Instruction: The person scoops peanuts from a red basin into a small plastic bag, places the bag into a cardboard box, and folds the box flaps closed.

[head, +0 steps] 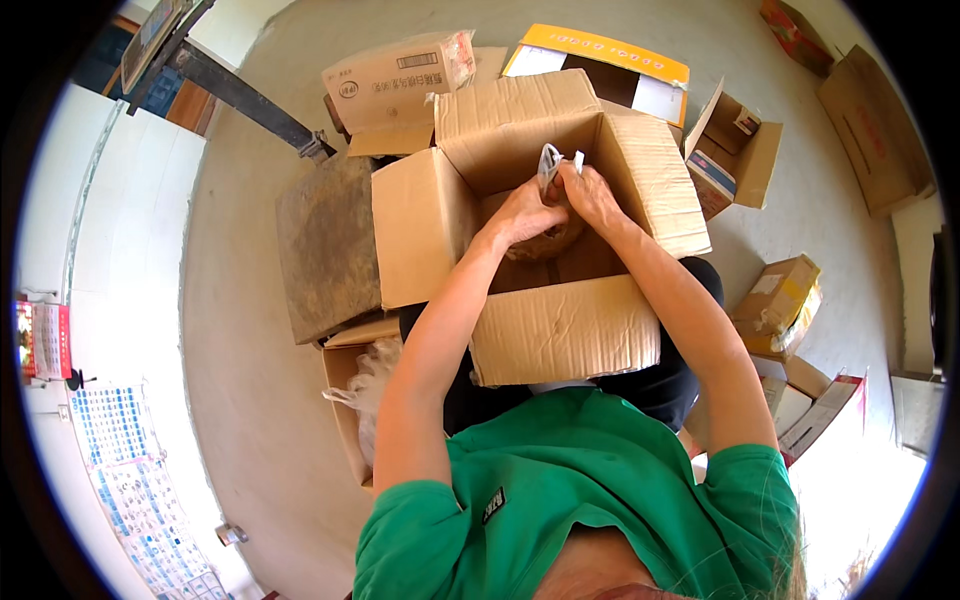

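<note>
A large open cardboard box stands in front of me with its flaps folded outwards. Inside it lies a clear plastic bag with brownish contents, low in the box. My left hand grips the gathered neck of the bag. Close against it, my right hand pinches the bag's top, and a small white end sticks up above the fingers. The fingertips partly hide each other and the bag's neck.
A platform scale with a dark post stands left of the box. Below it, an open carton holds clear plastic bags. More cartons lie beyond the box, among them a printed one and an orange-edged one. A taped carton is at the right.
</note>
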A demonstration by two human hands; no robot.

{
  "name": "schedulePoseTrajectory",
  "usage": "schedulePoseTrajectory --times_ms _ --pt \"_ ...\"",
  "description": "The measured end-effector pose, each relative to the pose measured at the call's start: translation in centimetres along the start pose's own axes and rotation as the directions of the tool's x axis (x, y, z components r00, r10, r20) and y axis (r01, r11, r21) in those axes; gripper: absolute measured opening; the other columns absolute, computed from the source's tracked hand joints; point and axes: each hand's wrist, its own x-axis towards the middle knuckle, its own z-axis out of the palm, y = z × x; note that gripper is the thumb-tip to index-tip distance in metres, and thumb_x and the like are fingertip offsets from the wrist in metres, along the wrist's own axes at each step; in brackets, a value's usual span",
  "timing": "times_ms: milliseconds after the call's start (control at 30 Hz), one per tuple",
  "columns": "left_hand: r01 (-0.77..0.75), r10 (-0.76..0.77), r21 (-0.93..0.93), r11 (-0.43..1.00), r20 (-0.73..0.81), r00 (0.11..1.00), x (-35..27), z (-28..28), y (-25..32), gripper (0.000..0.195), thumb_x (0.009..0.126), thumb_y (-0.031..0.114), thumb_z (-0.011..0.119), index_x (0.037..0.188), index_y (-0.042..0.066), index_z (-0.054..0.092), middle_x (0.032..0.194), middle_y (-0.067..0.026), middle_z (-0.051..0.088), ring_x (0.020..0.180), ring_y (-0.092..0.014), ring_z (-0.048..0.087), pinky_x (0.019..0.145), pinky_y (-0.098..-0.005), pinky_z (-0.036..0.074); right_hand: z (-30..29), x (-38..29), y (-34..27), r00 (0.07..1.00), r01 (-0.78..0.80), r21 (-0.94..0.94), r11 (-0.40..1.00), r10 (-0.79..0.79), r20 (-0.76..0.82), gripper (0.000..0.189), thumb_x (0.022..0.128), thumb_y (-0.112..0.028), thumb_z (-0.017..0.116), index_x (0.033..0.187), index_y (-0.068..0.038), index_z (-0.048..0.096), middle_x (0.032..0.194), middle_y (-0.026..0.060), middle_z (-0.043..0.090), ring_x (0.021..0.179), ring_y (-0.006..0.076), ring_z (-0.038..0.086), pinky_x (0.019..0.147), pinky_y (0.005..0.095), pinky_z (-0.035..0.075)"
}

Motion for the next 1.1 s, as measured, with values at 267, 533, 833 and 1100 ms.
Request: schedulePoseTrajectory --times_ms 267,533,833,1100 --pt "0.045 -0.042 0.224 0.973 -0.019 0.999 0.6 1.1 -0.2 0.035 0.087 0.023 0.059 0.116 0.003 0.057 0.105 -0.0152 0.066 0.097 -0.023 0.061 0.086 -0.0343 0.046 0.3 0.2 1.2 0.973 -0.221 0.211 0.952 0.201 0.114 0.037 0.089 -0.035 0.043 0.100 -0.003 0.059 0.093 0.0246 0.063 0.094 0.0396 0.058 0.082 0.0444 0.044" --pt "0.053 -0.035 0.075 0.996 -0.222 0.974 1.6 0.2 -2.9 0.027 0.097 0.023 0.046 0.107 0.003 0.061 0.091 -0.0079 0.064 0.084 -0.016 0.056 0.078 -0.0311 0.045 -0.6 -0.4 0.4 0.985 0.137 0.386 0.912 -0.166 0.042 0.041 0.080 -0.026 0.057 0.110 0.002 0.060 0.111 0.0178 0.062 0.102 0.0251 0.058 0.087 0.0347 0.044" --pt "0.253 -0.260 -0.065 0.965 -0.152 0.953 1.0 -0.5 -2.1 0.026 0.095 0.023 0.044 0.093 0.004 0.061 0.081 -0.0028 0.058 0.075 -0.012 0.050 0.070 -0.0292 0.041 2.0 0.3 1.4 0.912 -0.251 0.085 0.964 0.206 0.354 0.031 0.074 -0.018 0.065 0.098 0.001 0.066 0.091 0.0177 0.067 0.086 0.0259 0.064 0.078 0.0340 0.049" --pt "0.241 -0.240 -0.035 0.970 -0.314 0.919 1.6 -0.8 -3.2 0.032 0.094 0.030 0.046 0.094 0.002 0.060 0.086 -0.0074 0.060 0.082 -0.017 0.052 0.075 -0.0342 0.043 4.3 2.3 1.3 0.902 -0.331 -0.053 0.942 0.332 0.277 0.022 0.080 -0.021 0.060 0.087 -0.001 0.069 0.078 0.0138 0.068 0.070 0.0248 0.064 0.068 0.0358 0.050"
